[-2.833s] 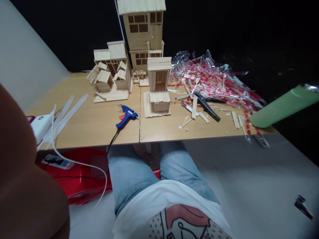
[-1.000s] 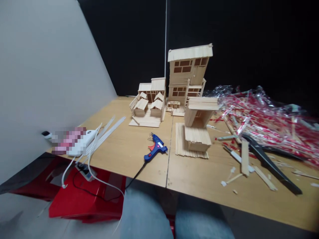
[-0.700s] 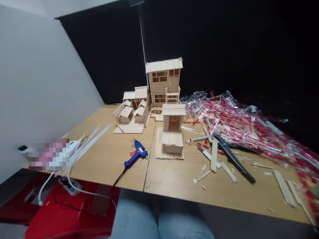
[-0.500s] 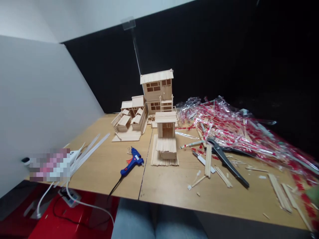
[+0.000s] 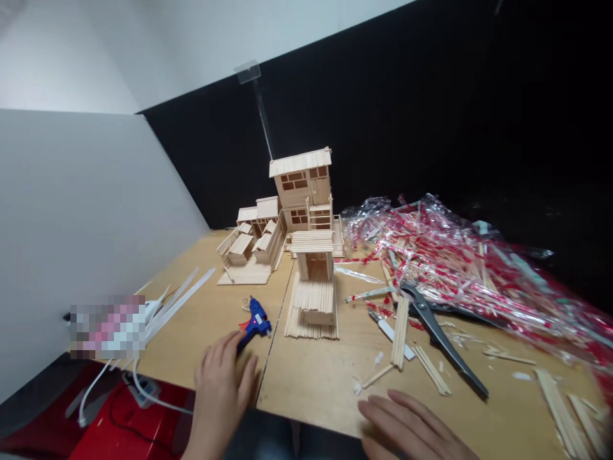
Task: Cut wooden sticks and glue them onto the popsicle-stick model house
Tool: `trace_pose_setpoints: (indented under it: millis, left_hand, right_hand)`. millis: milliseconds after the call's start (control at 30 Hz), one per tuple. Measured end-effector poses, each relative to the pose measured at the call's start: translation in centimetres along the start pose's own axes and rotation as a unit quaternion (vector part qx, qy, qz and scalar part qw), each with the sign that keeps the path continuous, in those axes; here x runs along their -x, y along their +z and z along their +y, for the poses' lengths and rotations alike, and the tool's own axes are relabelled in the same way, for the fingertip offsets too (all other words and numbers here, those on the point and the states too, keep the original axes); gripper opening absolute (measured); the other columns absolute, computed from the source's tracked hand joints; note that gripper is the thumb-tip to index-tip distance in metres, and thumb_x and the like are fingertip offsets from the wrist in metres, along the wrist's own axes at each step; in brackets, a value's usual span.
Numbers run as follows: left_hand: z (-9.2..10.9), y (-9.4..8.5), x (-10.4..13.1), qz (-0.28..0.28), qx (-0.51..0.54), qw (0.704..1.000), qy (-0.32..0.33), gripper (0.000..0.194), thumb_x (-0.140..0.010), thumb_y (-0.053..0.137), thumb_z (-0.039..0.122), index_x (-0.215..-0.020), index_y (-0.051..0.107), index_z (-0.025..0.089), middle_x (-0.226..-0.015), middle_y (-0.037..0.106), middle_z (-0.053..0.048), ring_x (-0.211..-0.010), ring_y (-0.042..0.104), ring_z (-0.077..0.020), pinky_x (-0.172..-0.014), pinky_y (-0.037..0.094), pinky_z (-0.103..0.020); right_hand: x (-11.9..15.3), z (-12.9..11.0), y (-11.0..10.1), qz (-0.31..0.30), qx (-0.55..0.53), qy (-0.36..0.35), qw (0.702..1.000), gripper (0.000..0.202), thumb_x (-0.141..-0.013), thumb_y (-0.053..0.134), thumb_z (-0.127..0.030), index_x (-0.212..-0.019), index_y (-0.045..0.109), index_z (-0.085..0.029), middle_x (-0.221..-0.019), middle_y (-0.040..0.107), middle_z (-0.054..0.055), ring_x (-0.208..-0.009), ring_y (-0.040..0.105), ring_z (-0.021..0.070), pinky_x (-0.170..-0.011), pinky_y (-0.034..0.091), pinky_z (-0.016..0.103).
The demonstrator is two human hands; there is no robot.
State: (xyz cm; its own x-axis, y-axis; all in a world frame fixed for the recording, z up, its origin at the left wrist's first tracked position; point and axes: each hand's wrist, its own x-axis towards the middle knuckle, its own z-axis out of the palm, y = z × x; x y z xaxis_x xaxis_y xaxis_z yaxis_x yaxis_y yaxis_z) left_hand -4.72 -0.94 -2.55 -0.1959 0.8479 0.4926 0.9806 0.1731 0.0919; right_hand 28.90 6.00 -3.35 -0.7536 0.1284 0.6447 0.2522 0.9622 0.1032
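My left hand (image 5: 221,383) is at the blue glue gun (image 5: 256,322), its fingers over the handle and the thumb apart; whether they grip it is unclear. Low in the view, my right hand (image 5: 407,425) is over the table's front edge, fingers extended, holding nothing. Between and beyond my hands stands a small wooden stick house (image 5: 313,287) on a slatted base. Behind it rises a two-storey stick house (image 5: 301,191), with a low walled model (image 5: 251,246) to its left.
Red-and-clear plastic wrap with sticks (image 5: 445,255) covers the back right. Black-handled pliers (image 5: 443,338), a white-handled knife (image 5: 393,335) and loose sticks (image 5: 400,332) lie nearer. White strips (image 5: 179,303) and cables lie left, above a red stool (image 5: 115,421).
Both my hands have come into view from below, the left one reaching the glue gun. The camera view has shifted slightly, so the scene sits lower.
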Motion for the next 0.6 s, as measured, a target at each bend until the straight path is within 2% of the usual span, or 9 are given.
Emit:
trace_pose_setpoints:
  millis: [100,167,267,333,433,533,600]
  left_hand:
    - [-1.8,1.7,-0.5,-0.037,-0.036,0.998,-0.044,0.043,-0.091,0.047,0.040,-0.126,0.055,0.017,-0.126,0.065,-0.015,-0.119,0.057,-0.0305,-0.106,0.035,-0.046]
    - [-3.1,2.2,-0.8,-0.056,-0.034,0.996,-0.061,0.047,-0.090,0.044,0.043,-0.128,0.055,0.016,-0.122,0.067,-0.015,-0.114,0.060,-0.0310,-0.103,0.038,-0.045]
    - [-5.4,2.3,-1.6,-0.085,-0.010,0.993,-0.080,0.047,-0.091,0.041,0.044,-0.125,0.057,0.016,-0.114,0.071,-0.014,-0.106,0.064,-0.0311,-0.095,0.043,-0.044]
    - [-6.9,2.2,-2.4,-0.108,0.005,0.992,-0.066,0.044,-0.091,0.039,0.043,-0.117,0.062,0.017,-0.111,0.073,-0.012,-0.102,0.065,-0.0304,-0.094,0.044,-0.043]
    - [-8.9,2.2,-3.4,-0.130,0.002,0.991,-0.032,0.041,-0.090,0.039,0.044,-0.107,0.067,0.020,-0.105,0.075,-0.009,-0.098,0.066,-0.0295,-0.094,0.043,-0.043]
    - [-10.2,2.5,-3.7,-0.118,-0.009,0.993,-0.014,0.042,-0.089,0.036,0.046,-0.104,0.067,0.022,-0.102,0.076,-0.008,-0.099,0.067,-0.0294,-0.095,0.041,-0.044]
    - [-10.7,3.1,-3.4,-0.105,-0.010,0.994,-0.019,0.044,-0.090,0.034,0.048,-0.104,0.067,0.023,-0.100,0.076,-0.008,-0.097,0.067,-0.0294,-0.094,0.042,-0.044]
  right_hand:
    - [-1.1,-0.6,0.8,-0.070,-0.015,0.063,0.995,0.032,-0.089,0.062,-0.039,-0.115,0.069,-0.022,-0.125,0.069,0.013,-0.113,0.066,0.0292,-0.094,0.057,0.041]
    - [-1.6,-1.4,1.3,-0.106,-0.035,0.125,0.986,0.039,-0.087,0.062,-0.037,-0.122,0.065,-0.021,-0.133,0.063,0.016,-0.122,0.060,0.0331,-0.099,0.053,0.049]
    - [-1.9,-2.7,1.9,-0.126,-0.048,0.205,0.970,0.040,-0.089,0.059,-0.030,-0.128,0.060,-0.022,-0.137,0.059,0.016,-0.128,0.054,0.0326,-0.105,0.047,0.054]
    - [-1.8,-3.4,2.4,-0.114,-0.038,0.245,0.962,0.036,-0.090,0.057,-0.025,-0.126,0.061,-0.022,-0.134,0.061,0.015,-0.126,0.055,0.0307,-0.106,0.045,0.053]
    - [-1.3,-4.0,3.2,-0.066,-0.005,0.305,0.950,0.030,-0.091,0.055,-0.020,-0.120,0.064,-0.021,-0.126,0.063,0.014,-0.121,0.057,0.0286,-0.106,0.044,0.050]
    - [-0.8,-3.5,3.3,-0.015,0.020,0.372,0.928,0.023,-0.093,0.053,-0.022,-0.112,0.067,-0.021,-0.116,0.066,0.013,-0.113,0.060,0.0268,-0.098,0.049,0.045]
    - [-0.5,-2.5,3.0,0.006,0.023,0.433,0.901,0.021,-0.095,0.049,-0.025,-0.105,0.067,-0.020,-0.106,0.069,0.012,-0.102,0.063,0.0248,-0.090,0.051,0.041]
